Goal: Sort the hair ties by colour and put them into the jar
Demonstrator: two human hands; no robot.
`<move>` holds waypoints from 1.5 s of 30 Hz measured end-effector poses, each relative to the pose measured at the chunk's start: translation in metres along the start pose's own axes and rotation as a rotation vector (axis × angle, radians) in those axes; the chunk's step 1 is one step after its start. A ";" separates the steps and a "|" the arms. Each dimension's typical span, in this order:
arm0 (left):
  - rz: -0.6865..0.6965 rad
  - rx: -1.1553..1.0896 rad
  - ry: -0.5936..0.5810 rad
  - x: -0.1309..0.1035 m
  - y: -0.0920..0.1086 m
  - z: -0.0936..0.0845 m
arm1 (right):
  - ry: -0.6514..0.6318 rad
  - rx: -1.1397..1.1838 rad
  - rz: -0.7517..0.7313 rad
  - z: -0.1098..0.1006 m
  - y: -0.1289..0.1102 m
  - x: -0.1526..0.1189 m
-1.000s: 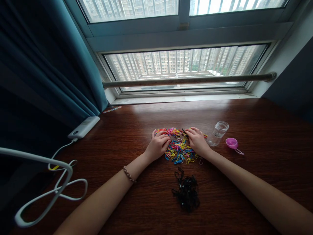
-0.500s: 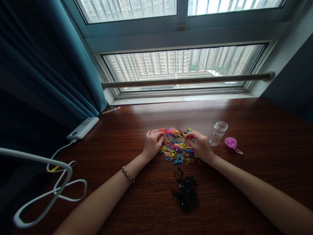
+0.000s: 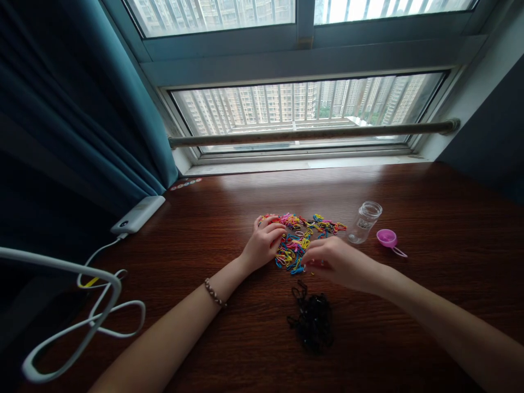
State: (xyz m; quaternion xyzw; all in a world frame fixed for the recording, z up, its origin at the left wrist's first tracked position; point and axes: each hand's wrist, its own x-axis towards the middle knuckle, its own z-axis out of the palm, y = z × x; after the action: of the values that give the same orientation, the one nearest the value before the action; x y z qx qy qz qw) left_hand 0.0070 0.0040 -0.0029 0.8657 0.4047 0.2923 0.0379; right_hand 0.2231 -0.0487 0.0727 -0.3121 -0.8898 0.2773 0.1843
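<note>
A spread pile of small colourful bulb-shaped pins point(image 3: 292, 254) lies on the brown wooden table. My left hand point(image 3: 265, 241) rests over the left side of this pile, its fingers bent loosely and lying on the pins. At the pile's front right, my right hand point(image 3: 329, 263) hovers low with thumb and fingertips drawn together in a pinch. Whatever is between those fingertips is too small to make out. Just in front of the right hand sits a tangled heap of small black loops point(image 3: 313, 322).
Right of the pile stands a clear, uncapped plastic jar point(image 3: 364, 222), with a pink lid point(image 3: 387, 238) and its strap beside it. At the left lie a white power bank point(image 3: 138, 214) and a looped white cable point(image 3: 110, 278). A blue curtain point(image 3: 135, 109) hangs behind them.
My right hand has moved from the pile's back right towards its front, nearer the black heap. My left hand has shifted slightly right, its fingers now lower over the pins.
</note>
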 end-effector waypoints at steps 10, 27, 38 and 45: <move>0.020 0.021 0.010 -0.001 -0.006 0.005 | 0.517 -0.690 0.363 -0.071 0.043 -0.039; -0.009 0.054 -0.014 -0.001 -0.007 0.006 | 0.274 -0.615 0.732 -0.090 0.062 -0.039; -0.035 0.045 -0.023 -0.001 -0.007 0.007 | 0.268 -0.618 0.807 -0.093 0.049 -0.038; -0.053 0.012 -0.047 0.000 -0.003 0.003 | 0.249 -0.613 0.848 -0.093 0.053 -0.038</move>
State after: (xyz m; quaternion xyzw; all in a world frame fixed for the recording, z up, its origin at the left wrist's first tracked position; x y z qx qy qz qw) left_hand 0.0063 0.0070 -0.0061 0.8613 0.4284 0.2686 0.0500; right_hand 0.3218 -0.0040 0.1062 -0.7141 -0.6972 0.0159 0.0609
